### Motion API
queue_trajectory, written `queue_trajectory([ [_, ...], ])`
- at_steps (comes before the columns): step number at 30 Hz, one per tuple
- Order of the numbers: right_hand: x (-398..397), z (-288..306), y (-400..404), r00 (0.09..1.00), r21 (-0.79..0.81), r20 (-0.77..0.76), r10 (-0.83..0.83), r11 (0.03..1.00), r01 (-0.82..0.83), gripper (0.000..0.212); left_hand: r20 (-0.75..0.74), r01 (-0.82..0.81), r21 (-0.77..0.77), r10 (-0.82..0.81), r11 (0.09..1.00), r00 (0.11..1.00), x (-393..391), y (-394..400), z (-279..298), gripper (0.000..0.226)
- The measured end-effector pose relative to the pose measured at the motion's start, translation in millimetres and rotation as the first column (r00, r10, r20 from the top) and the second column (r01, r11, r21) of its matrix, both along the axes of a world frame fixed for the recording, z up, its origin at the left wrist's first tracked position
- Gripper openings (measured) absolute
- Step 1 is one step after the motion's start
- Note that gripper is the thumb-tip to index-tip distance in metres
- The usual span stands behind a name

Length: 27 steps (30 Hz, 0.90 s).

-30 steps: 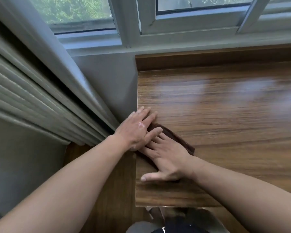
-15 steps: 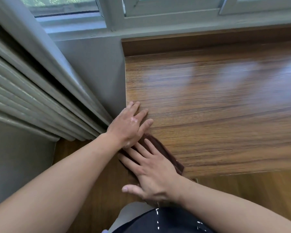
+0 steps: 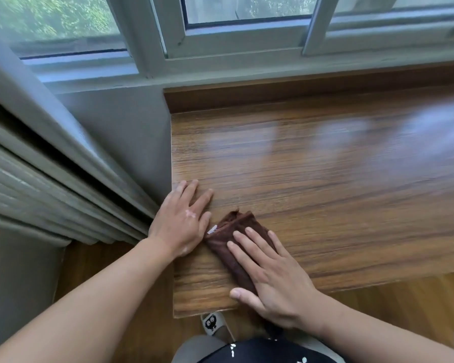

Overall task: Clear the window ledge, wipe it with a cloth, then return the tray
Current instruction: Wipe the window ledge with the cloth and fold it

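With straight fingers the right hand (image 3: 270,277) is pressing the brown cloth (image 3: 233,239) near the ledge (image 3: 325,179) left front corner, the left hand (image 3: 180,222) lying flat beside, so the cloth is risking slipping over the edge.

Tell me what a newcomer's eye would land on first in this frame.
The two bare hands at the near left corner of the glossy wooden window ledge: the right hand presses flat on a folded dark brown cloth, while the left hand lies flat on the wood just beside it. Behind, the grey window frame fills the top of the view.
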State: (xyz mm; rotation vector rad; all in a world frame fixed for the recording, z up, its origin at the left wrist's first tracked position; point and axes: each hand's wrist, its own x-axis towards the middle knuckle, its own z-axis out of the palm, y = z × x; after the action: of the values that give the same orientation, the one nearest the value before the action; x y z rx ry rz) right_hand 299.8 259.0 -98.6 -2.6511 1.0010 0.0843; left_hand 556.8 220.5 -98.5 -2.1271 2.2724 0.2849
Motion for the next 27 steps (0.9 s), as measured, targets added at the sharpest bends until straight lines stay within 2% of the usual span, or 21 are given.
queue_trajectory([
  [6,7,-6,-29,0.999,-0.063,0.042,0.011,0.998,-0.009,0.076,-0.023,-0.013,-0.029,0.012,1.000,1.000,4,0,-4,0.063],
  [13,32,-5,-110,0.998,-0.041,0.043,0.046,0.998,-0.044,0.076,0.016,-0.032,-0.051,0.033,0.998,0.999,6,-24,-3,0.057],
  [18,60,-5,-171,0.998,-0.064,0.054,0.029,0.998,-0.025,0.079,-0.010,-0.122,-0.055,0.122,0.991,0.992,11,-58,-4,0.069],
  [21,75,-6,-206,0.998,-0.059,0.055,0.008,0.998,-0.005,0.082,0.026,-0.154,-0.042,0.155,0.987,0.988,10,-69,-5,0.078],
  [24,89,-5,-238,0.999,-0.054,0.051,-0.020,0.998,0.023,0.086,0.061,-0.165,-0.049,0.168,0.985,0.984,7,-69,-7,0.075],
  [27,102,-7,-266,0.997,-0.064,0.065,-0.043,0.997,0.047,0.079,0.074,-0.178,-0.038,0.181,0.983,0.981,5,-70,-7,0.073],
])
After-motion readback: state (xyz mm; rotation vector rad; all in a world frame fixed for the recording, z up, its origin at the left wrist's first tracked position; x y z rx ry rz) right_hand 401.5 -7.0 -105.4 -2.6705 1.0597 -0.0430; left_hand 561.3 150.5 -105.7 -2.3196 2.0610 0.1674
